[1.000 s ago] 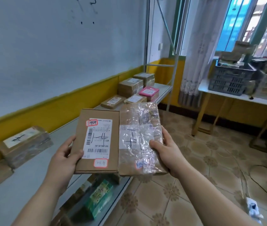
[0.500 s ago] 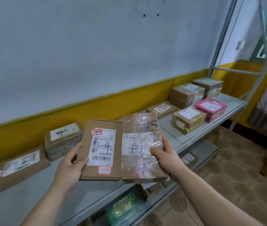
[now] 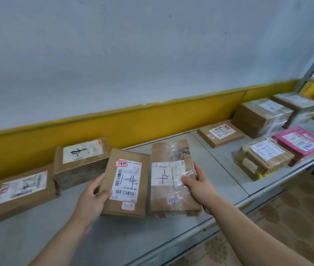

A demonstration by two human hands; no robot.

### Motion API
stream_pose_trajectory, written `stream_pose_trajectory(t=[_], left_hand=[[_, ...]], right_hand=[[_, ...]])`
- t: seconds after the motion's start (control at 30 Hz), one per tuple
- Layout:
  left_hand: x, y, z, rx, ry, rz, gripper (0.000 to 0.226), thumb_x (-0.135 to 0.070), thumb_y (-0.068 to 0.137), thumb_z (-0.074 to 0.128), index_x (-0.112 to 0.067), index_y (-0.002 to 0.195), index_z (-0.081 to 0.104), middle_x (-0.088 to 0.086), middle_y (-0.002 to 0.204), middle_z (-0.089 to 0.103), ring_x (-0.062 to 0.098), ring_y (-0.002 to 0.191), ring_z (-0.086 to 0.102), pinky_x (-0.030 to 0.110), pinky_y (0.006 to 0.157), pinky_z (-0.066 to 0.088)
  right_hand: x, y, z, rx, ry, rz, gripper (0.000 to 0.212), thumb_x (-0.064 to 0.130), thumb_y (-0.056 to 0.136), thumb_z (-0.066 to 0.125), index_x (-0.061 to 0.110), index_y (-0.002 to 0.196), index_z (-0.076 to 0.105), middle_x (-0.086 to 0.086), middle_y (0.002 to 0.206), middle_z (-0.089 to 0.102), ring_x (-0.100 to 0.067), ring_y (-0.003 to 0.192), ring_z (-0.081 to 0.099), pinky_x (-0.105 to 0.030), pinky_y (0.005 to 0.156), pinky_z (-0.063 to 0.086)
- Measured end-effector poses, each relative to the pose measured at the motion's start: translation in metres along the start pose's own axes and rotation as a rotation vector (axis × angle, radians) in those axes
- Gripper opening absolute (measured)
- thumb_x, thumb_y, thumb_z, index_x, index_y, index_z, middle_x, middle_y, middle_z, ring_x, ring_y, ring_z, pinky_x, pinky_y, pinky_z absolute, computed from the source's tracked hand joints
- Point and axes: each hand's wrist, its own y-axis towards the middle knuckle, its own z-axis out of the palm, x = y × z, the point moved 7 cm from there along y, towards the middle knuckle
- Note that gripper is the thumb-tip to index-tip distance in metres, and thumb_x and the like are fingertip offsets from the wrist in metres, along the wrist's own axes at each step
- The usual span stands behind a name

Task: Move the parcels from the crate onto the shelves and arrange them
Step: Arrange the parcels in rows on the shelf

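Near the front edge of the shelf (image 3: 219, 169), the left hand (image 3: 93, 196) clasps the cardboard parcel (image 3: 125, 183) by its left side and the right hand (image 3: 196, 186) clasps the taped parcel (image 3: 173, 177) by its right side; both seem light and stiff, and the tape is probably slick.

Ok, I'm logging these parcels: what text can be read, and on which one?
"1-4", handwritten, seemingly: label on the taped parcel in the right hand.
Handwritten strokes, unclear: label on the box in the left hand.
Printed text, barcodes and stamps, also on the other parcels: too blurred to read.
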Motion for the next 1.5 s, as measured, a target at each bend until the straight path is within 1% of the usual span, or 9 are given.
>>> stream_pose_trajectory(t=[0.23,0.37,0.67,0.77,0.9,1.03,1.17,1.33,1.5], left_hand=[[0.010,0.008,0.038,0.020,0.135,-0.049,0.058,-0.003,0.092,0.058,-0.033,0.140,0.043,-0.002,0.122,0.062,0.010,0.098,0.064,0.019,0.072,0.049],[0.015,0.018,0.062,0.001,0.197,-0.111,0.061,0.002,0.091,0.056,-0.026,0.144,0.042,0.001,0.120,0.063,0.011,0.093,0.064,0.023,0.070,0.048],[0.024,0.031,0.081,-0.097,0.531,-0.196,0.071,-0.005,0.084,0.060,-0.019,0.149,0.033,0.005,0.142,0.050,0.025,0.123,0.051,0.032,0.101,0.039],[0.019,0.029,0.092,-0.152,0.836,-0.134,0.071,-0.035,0.083,0.063,-0.028,0.148,0.032,0.004,0.147,0.042,0.026,0.134,0.038,0.041,0.108,0.034],[0.013,0.023,0.135,-0.087,1.073,-0.149,0.088,-0.078,0.076,0.048,-0.045,0.149,0.011,-0.002,0.161,-0.002,0.030,0.147,-0.005,0.057,0.112,0.009],[0.029,0.019,0.157,0.013,1.149,-0.262,0.101,-0.086,0.071,0.039,-0.044,0.151,-0.006,-0.001,0.160,-0.022,0.035,0.143,-0.028,0.066,0.110,-0.011],[0.035,0.015,0.142,0.011,1.190,-0.244,0.100,-0.081,0.073,0.044,-0.045,0.151,-0.006,-0.003,0.160,-0.022,0.032,0.143,-0.028,0.063,0.112,-0.010],[0.048,-0.003,0.105,0.118,1.284,-0.179,0.102,-0.081,0.071,0.044,-0.045,0.151,-0.008,-0.006,0.159,-0.025,0.025,0.144,-0.028,0.058,0.113,-0.011],[0.056,-0.019,0.062,0.196,1.313,-0.144,0.100,-0.072,0.072,0.051,-0.046,0.151,-0.005,-0.009,0.158,-0.025,0.022,0.145,-0.027,0.057,0.114,-0.010]], right_hand=[[0.001,0.048,-0.027,0.035,-0.070,0.017,0.064,0.020,0.096,0.060,0.036,0.151,0.030,-0.002,0.125,0.067,-0.023,0.096,0.073,-0.046,0.088,0.059],[0.004,0.066,-0.045,0.079,-0.089,0.046,0.049,0.019,0.098,0.057,0.037,0.139,0.037,-0.001,0.117,0.068,-0.023,0.095,0.071,-0.040,0.082,0.059],[0.002,0.101,-0.068,0.156,-0.121,0.092,0.069,0.026,0.095,0.061,0.034,0.153,0.025,-0.006,0.132,0.062,-0.023,0.091,0.073,-0.046,0.086,0.059],[0.006,0.107,-0.075,0.161,-0.242,0.063,0.067,0.030,0.094,0.059,0.032,0.152,0.026,-0.004,0.134,0.060,-0.024,0.097,0.069,-0.048,0.093,0.055],[0.021,0.110,-0.079,0.170,-0.479,-0.071,0.081,0.040,0.093,0.061,0.039,0.155,0.009,-0.003,0.157,0.029,-0.029,0.131,0.048,-0.050,0.108,0.042],[0.029,0.110,-0.067,0.280,-0.688,-0.216,0.076,0.044,0.094,0.061,0.038,0.154,0.016,0.006,0.163,0.002,-0.027,0.144,0.028,-0.048,0.114,0.034],[0.024,0.112,-0.062,0.280,-0.655,-0.213,0.074,0.045,0.094,0.058,0.034,0.155,0.018,0.007,0.161,0.007,-0.027,0.140,0.034,-0.046,0.113,0.036],[0.031,0.102,-0.049,0.169,-0.961,-0.354,0.068,0.054,0.099,0.039,0.034,0.157,0.010,0.000,0.166,-0.013,-0.023,0.152,-0.014,-0.047,0.122,0.001],[0.034,0.076,-0.007,0.181,-1.048,-0.414,0.060,0.053,0.102,0.028,0.032,0.157,0.014,-0.002,0.167,-0.007,-0.022,0.152,-0.017,-0.046,0.121,-0.009]])
